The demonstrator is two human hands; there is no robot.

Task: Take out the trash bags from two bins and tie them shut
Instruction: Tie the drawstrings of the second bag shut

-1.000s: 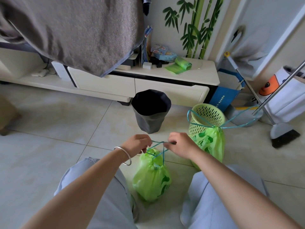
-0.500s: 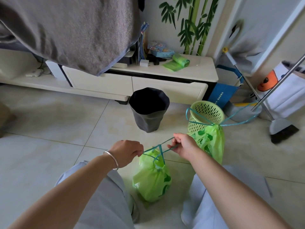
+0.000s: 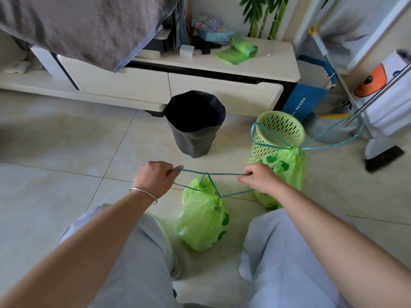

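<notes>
- The green bag (image 3: 203, 221) stands on the floor below and between my fingers, its drawstring (image 3: 222, 174) crossed above its neck.
- My left hand (image 3: 155, 177) and right hand (image 3: 258, 177) each pinch a cord end, fingers pressed together.
- If I pull unevenly, I think the knot could slip, or the thin plastic tear.
- A hard tug might topple it toward the second bag (image 3: 287, 167), just beyond my right fingers.

We see two bare forearms, no sleeves — a thin silver bangle (image 3: 144, 193) circles the left wrist — and loose, pale grey-blue trousers (image 3: 287, 258) cover both legs.
</notes>
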